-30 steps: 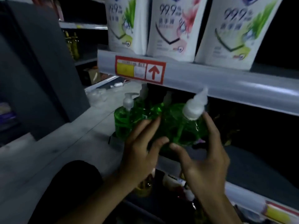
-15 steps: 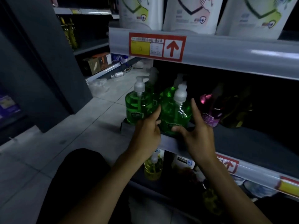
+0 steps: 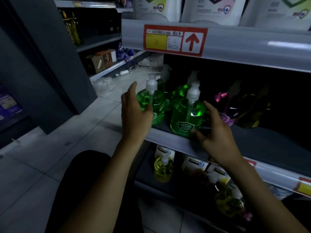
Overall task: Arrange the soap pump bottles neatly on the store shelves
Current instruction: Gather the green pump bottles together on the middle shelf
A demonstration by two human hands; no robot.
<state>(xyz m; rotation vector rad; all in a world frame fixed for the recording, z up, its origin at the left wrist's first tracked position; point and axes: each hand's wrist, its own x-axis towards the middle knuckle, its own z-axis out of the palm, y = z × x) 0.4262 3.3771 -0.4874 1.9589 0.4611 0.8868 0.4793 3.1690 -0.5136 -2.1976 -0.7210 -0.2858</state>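
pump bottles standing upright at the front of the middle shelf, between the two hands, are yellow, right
Not yellow: the head view shows the left bottle and the right bottle are green. They do stand upright at the front of the middle shelf, between the left hand and the right hand.

Green bottles (image 3: 186, 118) crowd shelf (image 3: 269, 145) left end; front strip rightward free
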